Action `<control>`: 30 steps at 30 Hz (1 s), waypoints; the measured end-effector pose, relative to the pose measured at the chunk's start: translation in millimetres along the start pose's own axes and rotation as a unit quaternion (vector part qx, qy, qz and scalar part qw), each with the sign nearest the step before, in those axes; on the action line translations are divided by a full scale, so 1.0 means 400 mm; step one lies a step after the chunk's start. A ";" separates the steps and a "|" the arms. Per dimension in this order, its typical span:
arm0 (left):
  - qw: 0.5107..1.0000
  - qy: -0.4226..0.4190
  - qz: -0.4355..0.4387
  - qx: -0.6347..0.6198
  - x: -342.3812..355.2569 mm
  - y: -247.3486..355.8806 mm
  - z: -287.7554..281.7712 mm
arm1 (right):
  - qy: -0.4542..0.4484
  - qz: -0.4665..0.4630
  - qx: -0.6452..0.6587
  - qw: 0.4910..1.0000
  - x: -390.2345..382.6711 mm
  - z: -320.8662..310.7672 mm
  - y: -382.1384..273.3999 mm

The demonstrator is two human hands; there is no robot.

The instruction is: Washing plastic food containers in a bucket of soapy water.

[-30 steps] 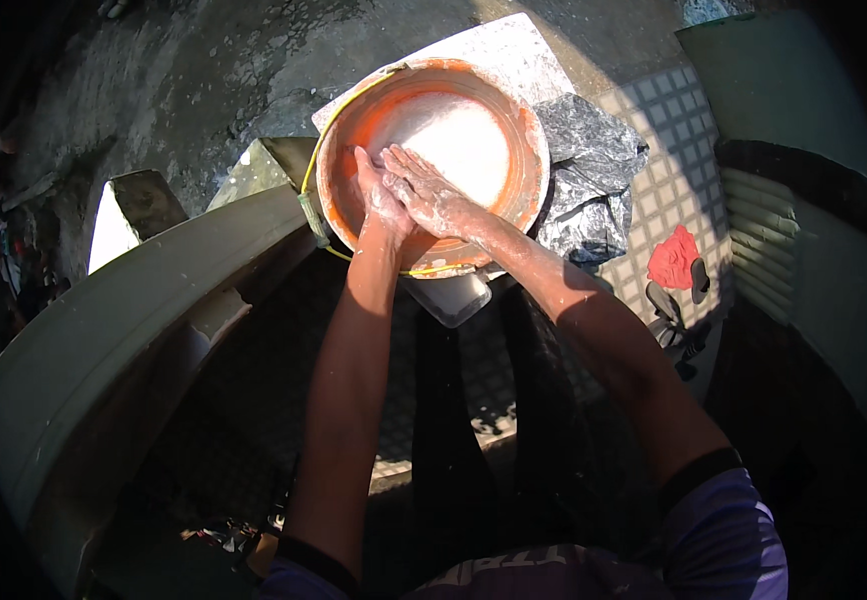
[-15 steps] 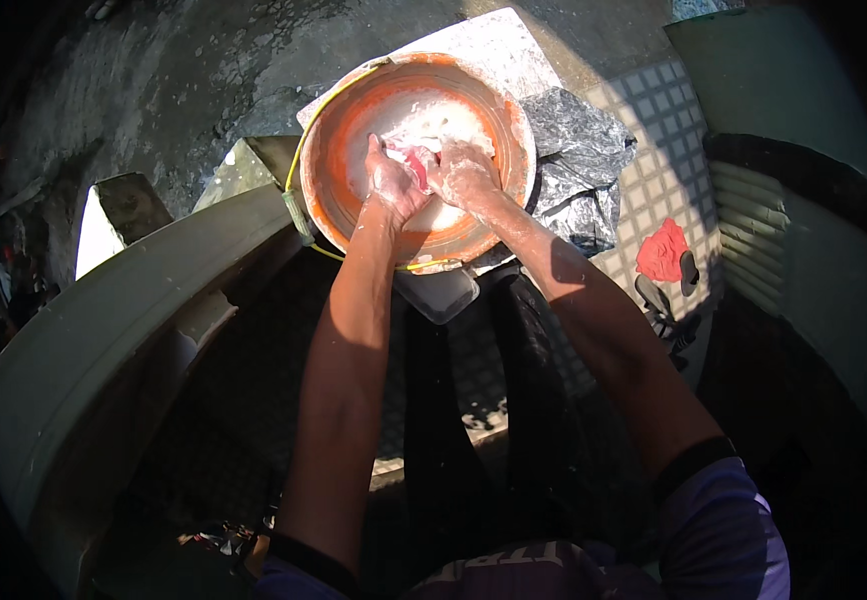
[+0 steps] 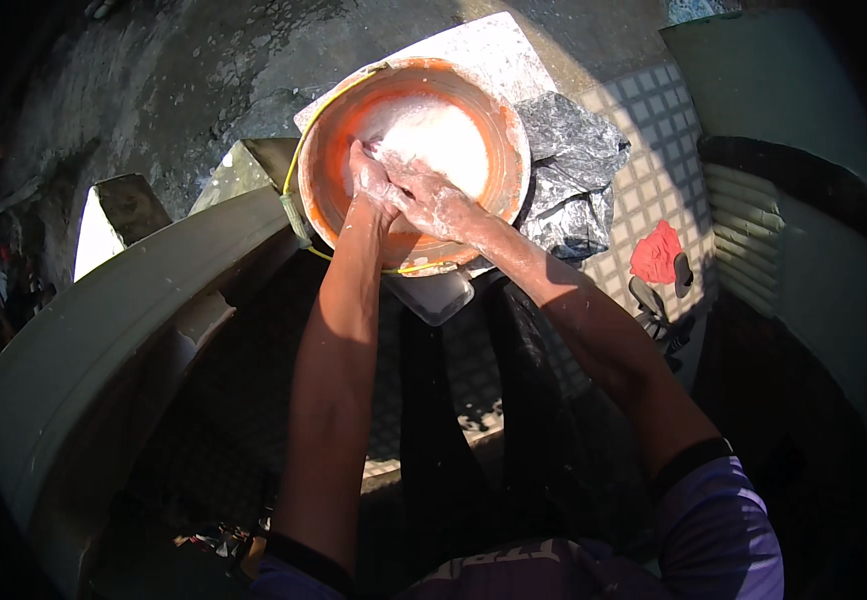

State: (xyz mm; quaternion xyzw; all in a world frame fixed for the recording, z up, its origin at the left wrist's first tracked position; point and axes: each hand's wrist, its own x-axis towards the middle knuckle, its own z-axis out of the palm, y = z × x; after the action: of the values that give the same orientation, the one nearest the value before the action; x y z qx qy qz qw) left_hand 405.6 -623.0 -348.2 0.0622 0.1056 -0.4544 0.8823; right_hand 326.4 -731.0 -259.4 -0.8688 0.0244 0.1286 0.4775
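Both my hands are inside a round orange bucket [image 3: 507,130] with a pale, crusted rim and a yellow handle. White powder or paste [image 3: 444,140] lies in it, bright in the sun. My left hand [image 3: 371,182], coated in white, is at the bucket's left side with its thumb pointing up. Across its palm lies my right hand [image 3: 436,204], also whitened, its fingers curled in against the left. The two are pressed together and closed. Whatever may be between them is hidden.
Under the bucket is a white board [image 3: 509,50]; crumpled silver-black plastic [image 3: 574,150] lies to its right. A red cloth [image 3: 656,252] and dark sandals [image 3: 646,297] rest on the tiled floor. Large curved, pale green pieces [image 3: 134,270] flank me left and right.
My hands have moved down and left within the bucket, away from the white heap. They have closed together, and the pinkish patch seen between them is now hidden.
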 end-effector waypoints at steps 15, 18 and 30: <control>0.949 0.300 0.066 0.075 -0.047 -0.045 0.215 | 0.056 -0.018 -0.071 0.996 0.021 0.014 0.018; 0.946 0.281 0.072 0.143 -0.018 -0.085 0.223 | -0.012 0.190 0.061 0.980 0.068 -0.015 0.033; 0.949 0.252 0.024 0.187 -0.027 -0.054 0.198 | -0.122 0.290 0.202 0.927 0.089 -0.070 -0.028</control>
State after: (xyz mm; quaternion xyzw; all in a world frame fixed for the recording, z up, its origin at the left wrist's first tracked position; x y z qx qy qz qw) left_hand 392.2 -643.3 -269.1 0.3406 0.2361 -0.4143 0.8103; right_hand 368.2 -745.6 -244.5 -0.6863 0.2423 0.3590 0.5843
